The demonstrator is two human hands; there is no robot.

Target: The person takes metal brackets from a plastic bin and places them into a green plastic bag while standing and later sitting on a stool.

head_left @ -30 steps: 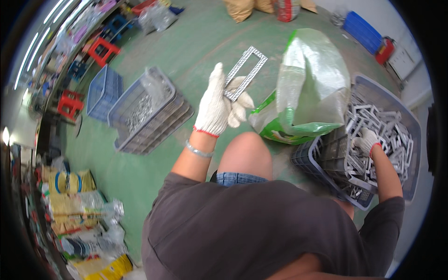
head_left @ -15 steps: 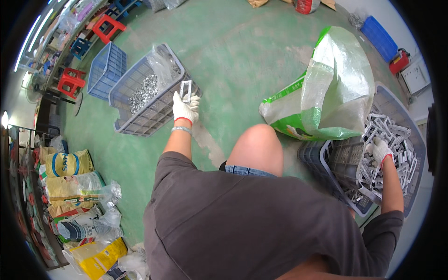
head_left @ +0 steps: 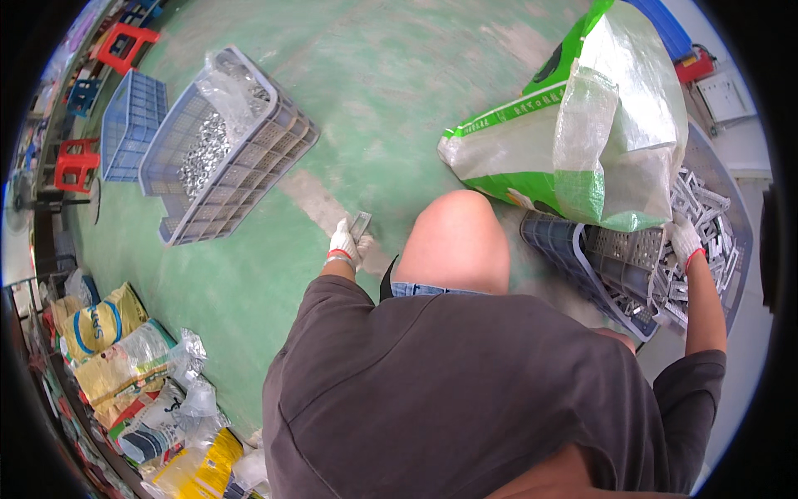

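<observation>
My left hand (head_left: 343, 244), in a white glove with a red cuff, is closed on a small rectangular metal frame (head_left: 360, 224) above the green floor, left of my knee. On the right, my gloved right hand (head_left: 686, 239) is over a grey crate (head_left: 736, 279) heaped with similar metal frames (head_left: 702, 200). Its fingers are at the lower edge of a green and white woven sack (head_left: 573, 125), partly hidden, so their grip is unclear. The sack leans over the crate, mouth toward the right. A second grey crate (head_left: 573, 270) stands beside my knee.
At the left a blue-grey basket (head_left: 274, 141) holds small metal pieces and a clear plastic bag. Behind it stand a blue crate (head_left: 133, 125) and red stools (head_left: 125, 47). Filled bags (head_left: 108, 320) line the lower left. A red box (head_left: 694, 65) sits far right.
My left hand has moved away from the basket, down toward my knee, still with the metal frame. My right hand has shifted up to the sack's edge. The whole view has tilted.
</observation>
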